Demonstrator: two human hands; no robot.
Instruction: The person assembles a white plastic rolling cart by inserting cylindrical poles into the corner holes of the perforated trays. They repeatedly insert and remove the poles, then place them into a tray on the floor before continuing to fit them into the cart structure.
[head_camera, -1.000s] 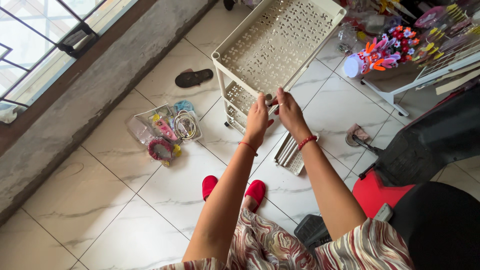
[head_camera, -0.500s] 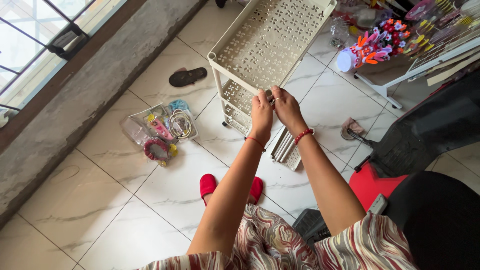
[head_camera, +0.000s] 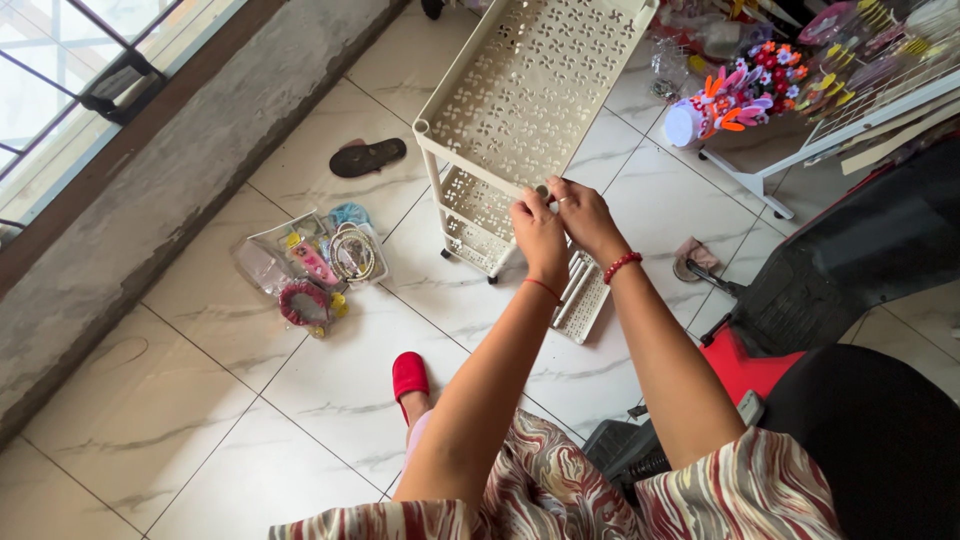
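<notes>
Both arms extend forward and down. The left hand (head_camera: 540, 232) and right hand (head_camera: 585, 215) meet at the near corner of the cream perforated tiered cart (head_camera: 530, 95), fingers pinched together on a small fitting (head_camera: 542, 190) at the corner post. A red bracelet (head_camera: 620, 266) circles the right wrist. A loose slatted panel (head_camera: 580, 295) lies on the floor below the hands. Left of the cart lie packaged hair accessories (head_camera: 310, 265) and a dark sandal (head_camera: 367, 157). The floor (head_camera: 180, 400) is white marbled tile, bounded by a concrete wall base under a barred window (head_camera: 60, 80).
</notes>
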